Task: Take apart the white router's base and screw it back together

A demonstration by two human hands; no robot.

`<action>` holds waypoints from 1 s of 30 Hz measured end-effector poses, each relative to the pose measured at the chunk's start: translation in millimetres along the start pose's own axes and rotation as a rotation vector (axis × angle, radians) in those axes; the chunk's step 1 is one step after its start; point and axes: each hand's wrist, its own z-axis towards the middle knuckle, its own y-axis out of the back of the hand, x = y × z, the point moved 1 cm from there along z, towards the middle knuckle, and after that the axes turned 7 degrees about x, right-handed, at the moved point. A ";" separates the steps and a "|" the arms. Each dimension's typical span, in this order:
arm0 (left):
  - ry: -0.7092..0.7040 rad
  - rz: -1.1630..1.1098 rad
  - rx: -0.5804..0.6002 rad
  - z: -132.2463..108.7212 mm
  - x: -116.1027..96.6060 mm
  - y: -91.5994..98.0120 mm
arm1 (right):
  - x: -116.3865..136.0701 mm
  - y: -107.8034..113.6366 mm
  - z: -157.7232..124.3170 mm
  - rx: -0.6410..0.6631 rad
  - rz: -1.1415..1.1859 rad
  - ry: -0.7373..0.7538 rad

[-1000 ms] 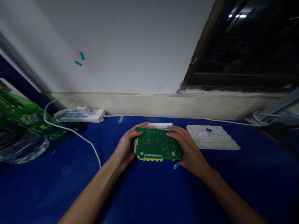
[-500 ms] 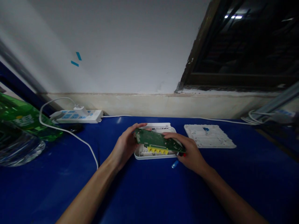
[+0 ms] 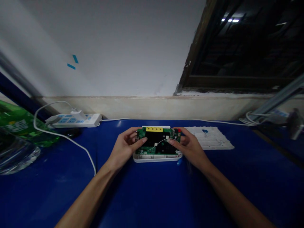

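A green circuit board (image 3: pixel 142 152) is held by its two ends over a white plastic router casing (image 3: pixel 156 160). My left hand (image 3: pixel 125 144) grips its left end, thumb on the top face and fingers behind. At the right end my right hand (image 3: pixel 190 147) does the same. The board tilts toward me, with a row of yellow ports (image 3: pixel 154 129) along its far edge. A black plate covers its middle, and a thin white wire (image 3: pixel 161 141) crosses it. Close to the casing's right front corner lies a small blue connector (image 3: pixel 179 161).
A white cover panel (image 3: pixel 213 139) lies to the right on the blue table (image 3: pixel 152 196). At the back left is a power strip (image 3: pixel 73 119) with a plugged-in white cable (image 3: pixel 78 145). A green bottle (image 3: pixel 16 123) and a clear bottle (image 3: pixel 19 153) lie at the far left.
Both hands have turned the circuit board over: its plain green side faced up before, now the black plate and wire do. The yellow ports moved from the near edge to the far edge.
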 end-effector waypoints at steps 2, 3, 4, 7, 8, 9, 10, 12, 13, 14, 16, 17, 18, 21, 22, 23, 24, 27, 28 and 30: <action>0.007 -0.010 -0.036 0.4 1.7 -2.2 | 0.5 0.4 1.1 -0.009 0.004 0.010; 0.014 -0.020 -0.047 0.5 3.0 -2.8 | 0.5 0.9 1.7 -0.019 -0.006 0.026; 0.028 -0.032 -0.055 0.4 4.4 -2.9 | 0.2 1.6 2.3 -0.035 -0.029 0.048; 0.074 -0.064 -0.082 0.3 8.0 -1.4 | -1.1 5.6 3.4 -0.105 -0.204 0.144; 0.087 -0.075 -0.095 0.4 8.7 -0.5 | -1.4 7.3 3.5 -0.125 -0.290 0.176; 0.096 -0.085 -0.106 0.7 9.2 0.4 | -1.5 9.2 3.6 -0.140 -0.375 0.204; 0.105 -0.094 -0.116 0.9 9.5 1.4 | -1.4 11.0 3.6 -0.146 -0.452 0.224; 0.123 -0.105 -0.129 1.4 9.4 3.0 | -0.5 14.7 3.3 -0.142 -0.565 0.248; 0.133 -0.106 -0.132 1.6 9.1 3.6 | 0.2 16.4 3.1 -0.135 -0.604 0.257; 0.143 -0.103 -0.131 1.6 8.7 4.0 | 0.9 17.7 2.8 -0.122 -0.636 0.266; 0.159 -0.098 -0.121 1.7 7.9 4.4 | 2.1 19.5 2.0 -0.089 -0.686 0.291; 0.164 -0.099 -0.114 1.7 7.6 4.5 | 2.4 19.9 1.5 -0.072 -0.706 0.302; 0.168 -0.102 -0.109 1.8 7.4 4.6 | 2.6 20.1 0.9 -0.058 -0.720 0.312; 0.185 -0.126 -0.105 2.1 7.6 4.7 | 2.3 20.0 -0.3 -0.057 -0.733 0.325; 0.193 -0.135 -0.105 2.1 7.9 4.7 | 2.0 19.9 -0.3 -0.063 -0.729 0.324; 0.201 -0.141 -0.102 2.1 8.2 4.7 | 1.7 19.9 -0.3 -0.070 -0.725 0.324; 0.207 -0.145 -0.096 2.1 8.6 4.6 | 1.4 19.9 0.0 -0.074 -0.722 0.324; 0.219 -0.140 -0.078 1.6 9.9 4.8 | -0.1 20.2 1.8 -0.076 -0.723 0.322; 0.222 -0.133 -0.078 1.4 10.3 5.0 | -0.7 20.3 2.5 -0.076 -0.725 0.318; 0.226 -0.119 -0.078 1.0 10.9 5.5 | -1.8 20.4 3.7 -0.084 -0.730 0.319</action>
